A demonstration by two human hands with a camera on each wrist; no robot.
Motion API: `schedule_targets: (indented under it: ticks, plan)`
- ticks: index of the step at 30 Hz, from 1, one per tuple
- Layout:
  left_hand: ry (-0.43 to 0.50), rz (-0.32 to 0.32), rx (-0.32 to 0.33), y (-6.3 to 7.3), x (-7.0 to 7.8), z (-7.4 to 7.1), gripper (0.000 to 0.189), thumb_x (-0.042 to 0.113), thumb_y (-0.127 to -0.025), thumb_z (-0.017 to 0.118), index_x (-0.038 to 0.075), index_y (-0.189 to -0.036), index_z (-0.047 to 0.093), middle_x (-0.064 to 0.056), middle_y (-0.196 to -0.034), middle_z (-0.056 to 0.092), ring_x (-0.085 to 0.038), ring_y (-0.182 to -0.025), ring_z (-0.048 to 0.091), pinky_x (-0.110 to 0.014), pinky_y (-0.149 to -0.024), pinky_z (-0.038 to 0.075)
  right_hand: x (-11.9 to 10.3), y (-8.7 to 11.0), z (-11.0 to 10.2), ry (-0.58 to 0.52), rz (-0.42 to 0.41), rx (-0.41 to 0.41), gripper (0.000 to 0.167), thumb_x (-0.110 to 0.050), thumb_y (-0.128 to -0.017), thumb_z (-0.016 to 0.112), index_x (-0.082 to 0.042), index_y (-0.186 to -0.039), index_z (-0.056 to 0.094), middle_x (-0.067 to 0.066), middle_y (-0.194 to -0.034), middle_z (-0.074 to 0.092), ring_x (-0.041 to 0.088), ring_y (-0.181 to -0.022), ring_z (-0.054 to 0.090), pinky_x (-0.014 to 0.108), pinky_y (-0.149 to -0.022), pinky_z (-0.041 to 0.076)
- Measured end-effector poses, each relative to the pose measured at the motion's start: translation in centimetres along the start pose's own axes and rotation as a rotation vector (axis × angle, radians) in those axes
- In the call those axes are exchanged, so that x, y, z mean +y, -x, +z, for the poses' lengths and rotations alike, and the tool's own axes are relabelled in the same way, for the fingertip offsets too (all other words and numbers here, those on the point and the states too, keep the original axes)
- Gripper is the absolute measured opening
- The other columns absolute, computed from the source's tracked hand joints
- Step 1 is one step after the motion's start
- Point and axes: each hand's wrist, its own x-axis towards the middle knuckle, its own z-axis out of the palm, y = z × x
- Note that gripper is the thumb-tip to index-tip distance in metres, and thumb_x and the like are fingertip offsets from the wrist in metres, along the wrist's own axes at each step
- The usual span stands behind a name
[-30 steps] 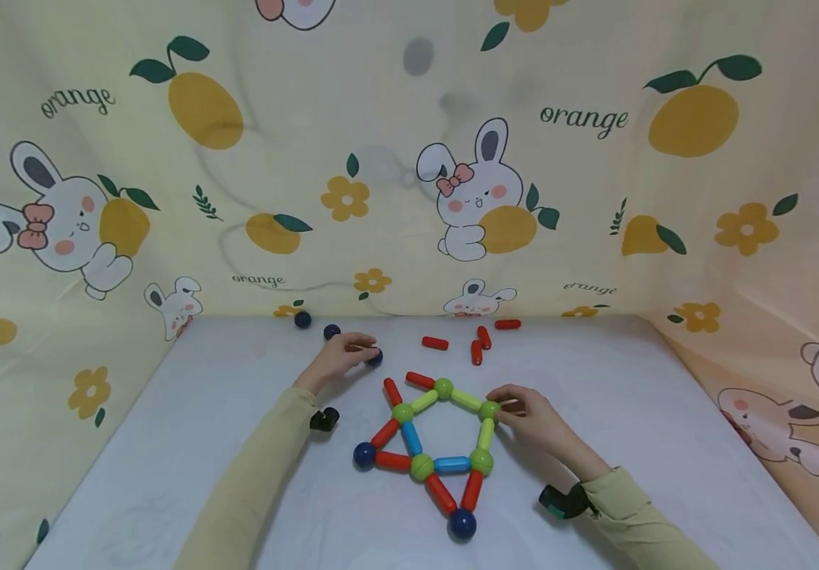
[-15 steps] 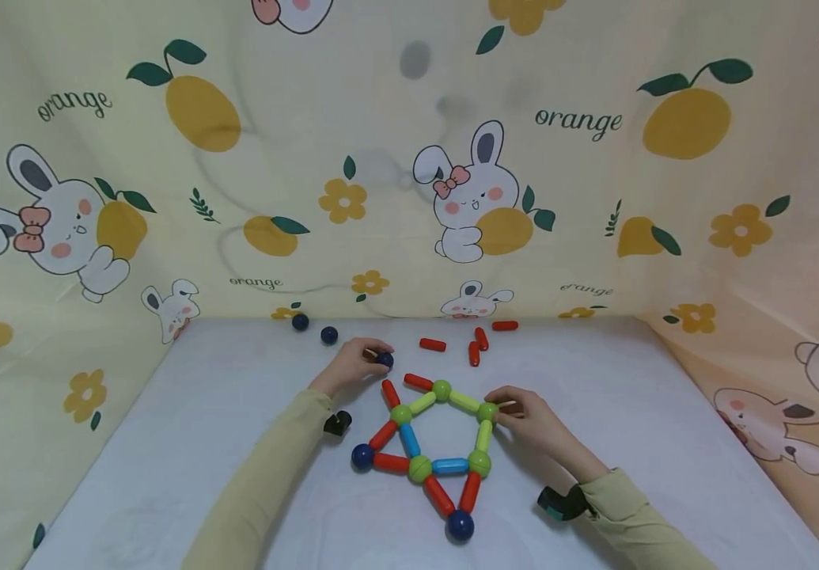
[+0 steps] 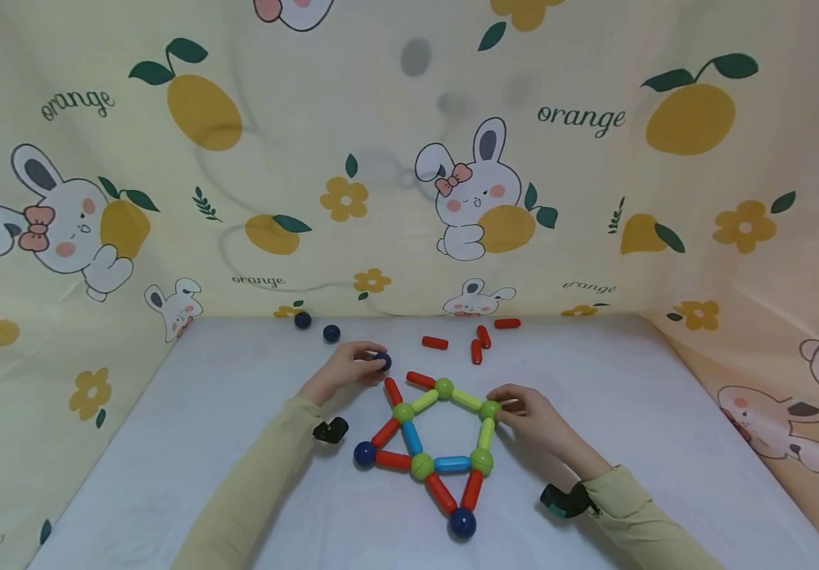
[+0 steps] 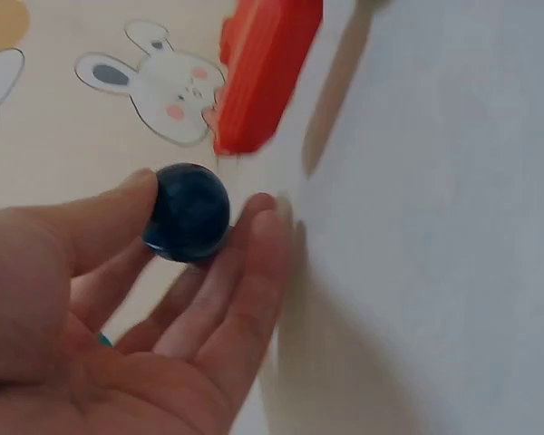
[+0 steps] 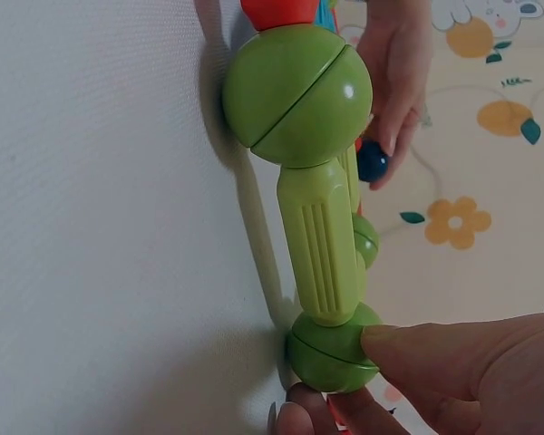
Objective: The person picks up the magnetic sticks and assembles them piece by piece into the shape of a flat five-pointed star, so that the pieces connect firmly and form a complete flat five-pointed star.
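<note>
My left hand pinches a dark blue ball between thumb and fingers, close to the free tip of a red rod. A second red rod juts from the top green ball of a five-sided ring. That ring has green balls joined by light-green rods and blue rods. Two red-rod triangles stick out from it, tipped by blue balls at the left and front. With thumb and fingers, my right hand grips the ring's right-hand green ball.
Two loose dark blue balls lie at the back left of the white table. Several loose red rods are scattered at the back, right of centre. A patterned cloth hangs behind the table and along both sides.
My left hand has taken hold of the blue ball and brought it slightly right, nearer the red rod's tip. My right hand stays on the same green ball.
</note>
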Motion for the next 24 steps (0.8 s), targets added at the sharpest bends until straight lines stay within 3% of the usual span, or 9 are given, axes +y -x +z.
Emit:
schedule_targets:
  ticks: [3,7,13,19,24]
  plan:
    - [0.128,-0.093,-0.043,0.6,0.0,0.4,0.035,0.014,-0.094,0.062,0.004,-0.127,0.057,-0.017,-0.109,0.060,-0.024,-0.085,0.067,-0.034,-0.076,0.056,0.0,0.0,0.0,0.004,0.014,0.002,0.025,-0.008,-0.091,0.065,-0.004,-0.115,0.064,0.008,-0.113,0.063,0.027,-0.101,0.061,0.043,-0.088,0.051]
    - [0.218,-0.175,-0.048,1.0,-0.1,0.7,0.034,0.014,-0.096,0.060,0.004,-0.128,0.055,-0.018,-0.111,0.059,-0.025,-0.086,0.067,-0.036,-0.077,0.056,-0.2,0.0,0.1,0.009,0.033,0.007,0.025,-0.010,-0.091,0.065,-0.005,-0.115,0.064,0.006,-0.114,0.063,0.027,-0.102,0.060,0.043,-0.088,0.051]
    - [0.261,-0.212,-0.035,1.2,-0.2,0.8,0.034,0.014,-0.096,0.058,0.003,-0.129,0.053,-0.019,-0.111,0.059,-0.025,-0.088,0.067,-0.037,-0.078,0.056,-0.8,-0.5,-0.4,0.033,0.024,-0.021,0.024,-0.011,-0.092,0.063,-0.003,-0.115,0.064,0.007,-0.111,0.064,0.026,-0.101,0.060,0.043,-0.087,0.051]
    - [0.271,-0.220,-0.010,1.4,0.1,0.8,0.033,0.014,-0.097,0.058,0.001,-0.126,0.050,-0.019,-0.110,0.060,-0.026,-0.091,0.066,-0.036,-0.079,0.056,-2.6,-4.0,-1.2,0.055,-0.055,-0.085,0.027,-0.011,-0.095,0.059,0.002,-0.119,0.061,0.013,-0.110,0.064,0.027,-0.099,0.059,0.042,-0.086,0.051]
    - [0.258,-0.222,-0.003,1.2,0.1,0.9,0.033,0.015,-0.097,0.058,0.001,-0.126,0.051,-0.019,-0.110,0.060,-0.026,-0.091,0.065,-0.034,-0.078,0.056,-4.0,-7.7,-0.7,0.084,-0.045,-0.183,0.030,-0.017,-0.094,0.061,-0.002,-0.120,0.062,0.007,-0.107,0.063,0.025,-0.099,0.057,0.040,-0.086,0.050]
